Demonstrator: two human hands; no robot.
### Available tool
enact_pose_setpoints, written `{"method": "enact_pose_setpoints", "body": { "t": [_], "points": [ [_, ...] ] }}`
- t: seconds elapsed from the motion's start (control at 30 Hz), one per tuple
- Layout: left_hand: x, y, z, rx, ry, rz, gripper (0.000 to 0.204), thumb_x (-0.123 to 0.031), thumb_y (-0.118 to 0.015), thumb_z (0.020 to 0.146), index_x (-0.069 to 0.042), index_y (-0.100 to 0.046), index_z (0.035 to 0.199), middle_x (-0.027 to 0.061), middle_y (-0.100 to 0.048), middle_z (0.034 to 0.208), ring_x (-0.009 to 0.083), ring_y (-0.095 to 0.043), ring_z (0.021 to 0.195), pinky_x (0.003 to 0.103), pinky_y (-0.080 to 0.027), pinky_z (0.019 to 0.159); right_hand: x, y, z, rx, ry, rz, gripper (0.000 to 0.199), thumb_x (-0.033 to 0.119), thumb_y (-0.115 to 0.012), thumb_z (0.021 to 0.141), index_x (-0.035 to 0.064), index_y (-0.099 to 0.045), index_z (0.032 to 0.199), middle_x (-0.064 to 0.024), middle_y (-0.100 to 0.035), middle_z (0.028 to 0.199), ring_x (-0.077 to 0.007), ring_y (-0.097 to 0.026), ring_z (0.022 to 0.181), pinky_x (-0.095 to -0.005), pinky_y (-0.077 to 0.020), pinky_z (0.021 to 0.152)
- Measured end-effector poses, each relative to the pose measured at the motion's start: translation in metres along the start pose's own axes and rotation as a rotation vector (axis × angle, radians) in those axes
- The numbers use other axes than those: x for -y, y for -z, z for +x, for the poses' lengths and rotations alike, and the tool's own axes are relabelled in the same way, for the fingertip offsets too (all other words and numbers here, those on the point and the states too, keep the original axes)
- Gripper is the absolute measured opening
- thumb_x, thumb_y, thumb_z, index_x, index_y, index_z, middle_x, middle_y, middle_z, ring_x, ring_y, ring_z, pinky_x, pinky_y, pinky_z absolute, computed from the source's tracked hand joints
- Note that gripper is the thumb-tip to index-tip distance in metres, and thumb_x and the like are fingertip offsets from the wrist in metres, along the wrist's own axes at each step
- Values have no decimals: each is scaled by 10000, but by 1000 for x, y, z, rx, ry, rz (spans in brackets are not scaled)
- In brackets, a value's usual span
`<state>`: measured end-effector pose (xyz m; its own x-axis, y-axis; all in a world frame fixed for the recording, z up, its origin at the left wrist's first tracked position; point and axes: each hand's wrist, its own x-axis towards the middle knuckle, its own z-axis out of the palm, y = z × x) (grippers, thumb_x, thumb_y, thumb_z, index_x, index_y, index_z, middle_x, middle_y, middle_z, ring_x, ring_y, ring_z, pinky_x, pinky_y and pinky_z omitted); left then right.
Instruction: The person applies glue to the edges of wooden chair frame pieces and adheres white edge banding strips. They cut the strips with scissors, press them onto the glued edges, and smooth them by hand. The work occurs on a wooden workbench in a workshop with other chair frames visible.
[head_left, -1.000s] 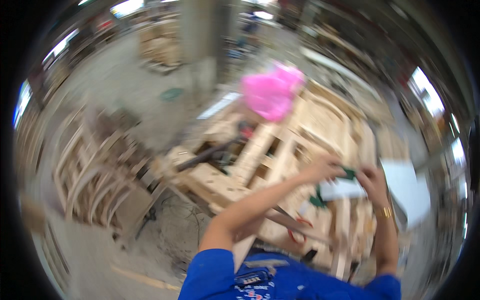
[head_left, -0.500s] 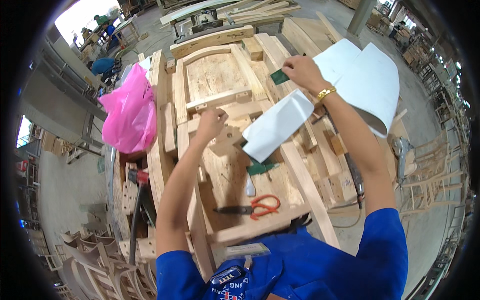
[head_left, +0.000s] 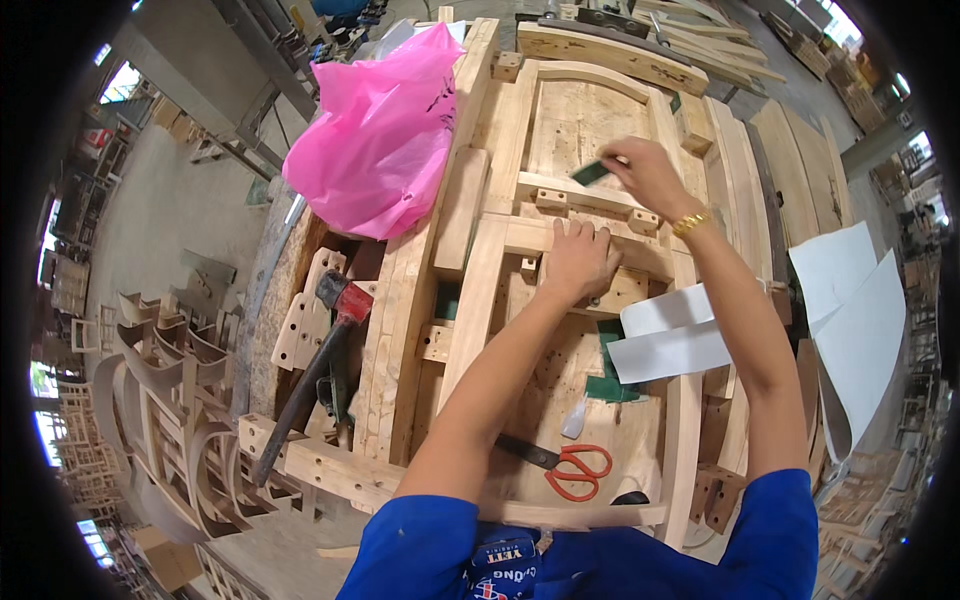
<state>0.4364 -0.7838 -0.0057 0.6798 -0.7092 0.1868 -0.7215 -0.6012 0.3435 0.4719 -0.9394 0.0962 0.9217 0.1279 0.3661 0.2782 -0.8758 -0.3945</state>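
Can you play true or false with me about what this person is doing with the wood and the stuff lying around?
1. The right hand holds a small dark green piece. True.
2. The left hand is gripping the hammer. False: it presses flat on the wooden frame; the hammer lies untouched to the left.
3. The scissors have orange handles. True.
4. The plastic bag is blue. False: it is pink.
5. White sheets lie at the person's right. True.
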Motion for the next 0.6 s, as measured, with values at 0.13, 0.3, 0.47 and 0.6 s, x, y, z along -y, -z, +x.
{"method": "enact_pose_setpoints", "body": {
  "t": [0.13,0.3,0.47,0.6],
  "points": [
    [-1,-5,5,-55,-27,18,451,-414,-493,898,-34,-591,1121,175,-592,1078,335,-527,1080,574,-301,1005,23,-47,57,18,342,-85,76,79,-587,828,45,-649,855,-108,-639,934,-292,-637,834,-376,-524,734],
    [2,-4,4,-51,-31,-8,404,-351,-544,863,-27,-587,1101,173,-581,1074,327,-534,1043,553,-348,942,31,-97,79,132,485,-179,122,80,-548,837,51,-637,914,-87,-631,988,-272,-645,878,-359,-538,750],
    [3,-2,4,34,3,-5,461,-411,-478,909,-20,-586,1128,161,-596,1041,308,-519,1045,532,-285,1003,22,-123,83,70,580,-114,126,95,-546,864,54,-627,951,-73,-635,1010,-257,-651,841,-345,-549,704],
    [1,1,7,80,-32,7,455,-353,-537,847,-54,-577,1188,161,-568,1190,306,-500,1142,514,-337,967,17,-132,88,121,480,-110,109,105,-559,868,50,-625,936,-72,-629,989,-257,-646,828,-342,-549,696]
  ]
}}
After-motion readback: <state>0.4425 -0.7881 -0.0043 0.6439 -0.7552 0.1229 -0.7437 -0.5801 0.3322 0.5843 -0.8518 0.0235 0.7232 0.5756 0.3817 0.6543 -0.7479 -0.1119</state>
